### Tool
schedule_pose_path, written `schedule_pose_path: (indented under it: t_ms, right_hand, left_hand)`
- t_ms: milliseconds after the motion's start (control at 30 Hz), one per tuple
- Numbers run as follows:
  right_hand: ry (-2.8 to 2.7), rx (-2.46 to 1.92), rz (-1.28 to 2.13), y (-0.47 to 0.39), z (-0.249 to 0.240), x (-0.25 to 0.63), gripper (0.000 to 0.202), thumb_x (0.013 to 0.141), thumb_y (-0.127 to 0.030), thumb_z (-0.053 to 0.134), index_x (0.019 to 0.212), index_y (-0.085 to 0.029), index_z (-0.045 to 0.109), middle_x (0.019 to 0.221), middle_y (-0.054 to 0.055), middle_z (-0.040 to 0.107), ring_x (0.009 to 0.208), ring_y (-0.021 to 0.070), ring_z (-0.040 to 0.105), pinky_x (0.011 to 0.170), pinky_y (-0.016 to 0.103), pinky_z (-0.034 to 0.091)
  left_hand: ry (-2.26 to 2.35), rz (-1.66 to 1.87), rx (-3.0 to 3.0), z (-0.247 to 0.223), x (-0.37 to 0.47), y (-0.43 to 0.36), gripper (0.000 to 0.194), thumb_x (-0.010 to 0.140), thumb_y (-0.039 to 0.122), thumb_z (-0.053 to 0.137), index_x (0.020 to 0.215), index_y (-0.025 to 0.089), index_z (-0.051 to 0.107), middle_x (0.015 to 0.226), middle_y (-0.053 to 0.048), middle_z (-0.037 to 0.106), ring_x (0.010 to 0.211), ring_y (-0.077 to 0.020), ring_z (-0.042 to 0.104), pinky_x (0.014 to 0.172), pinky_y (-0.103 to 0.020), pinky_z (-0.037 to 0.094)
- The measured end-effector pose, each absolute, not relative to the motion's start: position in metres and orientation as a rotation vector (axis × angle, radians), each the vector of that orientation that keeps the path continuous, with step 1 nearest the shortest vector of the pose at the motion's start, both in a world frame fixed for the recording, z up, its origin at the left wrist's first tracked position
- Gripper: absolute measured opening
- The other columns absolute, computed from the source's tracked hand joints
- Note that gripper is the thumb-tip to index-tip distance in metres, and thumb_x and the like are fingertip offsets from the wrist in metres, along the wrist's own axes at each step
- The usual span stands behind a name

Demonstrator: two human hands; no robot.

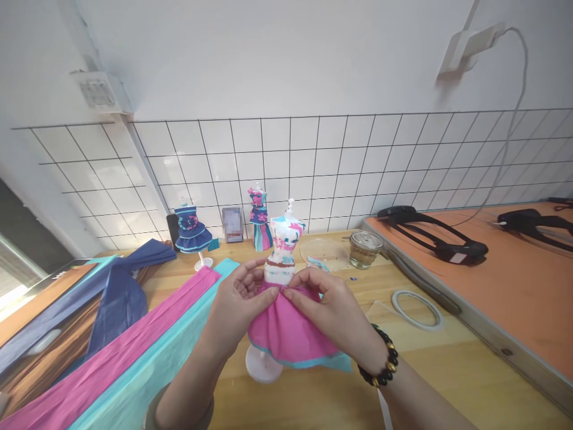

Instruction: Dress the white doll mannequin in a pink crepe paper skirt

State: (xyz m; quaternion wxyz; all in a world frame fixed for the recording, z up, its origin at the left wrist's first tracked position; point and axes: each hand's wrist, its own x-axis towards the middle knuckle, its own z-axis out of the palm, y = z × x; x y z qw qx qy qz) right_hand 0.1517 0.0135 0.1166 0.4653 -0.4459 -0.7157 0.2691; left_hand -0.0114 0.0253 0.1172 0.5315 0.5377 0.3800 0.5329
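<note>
A small white dress form [285, 239], marked with pink and blue patches, stands upright on a round white base [264, 364]. Around its hips hangs a pink skirt [295, 334] with a turquoise layer showing below the hem. My left hand [248, 295] pinches the skirt's waist edge from the left, thumb in front. From the right, my right hand [320, 298] pinches the same edge close to the left thumb. Both thumbs meet near the front middle of the form. The back of the waist is hidden.
Two dressed forms, one in a blue dress [192, 230] and one in a striped dress [260, 221], stand behind. Pink fabric [134, 334] and turquoise fabric [165, 340] lie left. A tape roll [417, 309], a lidded jar [366, 248] and black headgear [434, 239] are at right.
</note>
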Motion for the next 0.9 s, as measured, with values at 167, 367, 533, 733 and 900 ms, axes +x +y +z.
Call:
schedule_pose_path:
  t_ms: [167,367,533,733,900]
  right_hand:
    - [-1.752,-1.123,0.634,0.014,0.117,0.152,0.009,0.080,-0.027,0.057,0.075,-0.020,0.059,0.074,0.000,0.064,0.068,0.0130,0.056,0.062,0.024,0.047]
    - [-1.741,-1.130,0.653,0.012,0.118,0.150,0.007,0.079,-0.024,0.058,0.073,-0.020,0.057,0.072,0.000,0.063,0.068,0.0132,0.057,0.062,0.024,0.046]
    - [-1.760,-1.114,0.651,0.012,0.116,0.149,0.005,0.078,-0.020,0.057,0.073,-0.020,0.057,0.074,-0.001,0.063,0.070,0.0134,0.057,0.063,0.024,0.046]
    - [-1.801,-1.090,0.653,0.013,0.115,0.151,0.007,0.082,-0.026,0.056,0.078,-0.020,0.057,0.076,0.000,0.064,0.070,0.0133,0.058,0.064,0.024,0.046]
    - [-1.909,-1.166,0.457,0.009,0.120,0.159,0.018,0.086,-0.036,0.051,0.092,-0.020,0.057,0.090,0.005,0.064,0.084,0.0183,0.059,0.074,0.031,0.047]
  left_hand:
    - [0.932,1.261,1.275,0.118,-0.011,0.024,0.047,0.061,0.023,0.075,0.105,0.017,0.059,0.097,-0.008,0.070,0.096,-0.0229,0.063,0.087,-0.034,0.047]
    - [0.930,1.254,1.243,0.118,-0.009,0.024,0.048,0.059,0.026,0.077,0.103,0.018,0.058,0.098,-0.008,0.069,0.095,-0.0233,0.063,0.086,-0.035,0.047]
    - [0.924,1.261,1.234,0.118,-0.008,0.024,0.049,0.058,0.025,0.078,0.101,0.017,0.054,0.094,-0.008,0.070,0.092,-0.0224,0.064,0.085,-0.035,0.047]
    - [0.919,1.262,1.249,0.115,-0.010,0.026,0.056,0.062,0.026,0.075,0.112,0.017,0.051,0.096,-0.009,0.070,0.094,-0.0230,0.063,0.084,-0.035,0.047]
    - [0.946,1.268,1.240,0.111,-0.014,0.031,0.048,0.065,0.027,0.073,0.108,0.016,0.058,0.110,-0.010,0.066,0.103,-0.0246,0.059,0.087,-0.034,0.046]
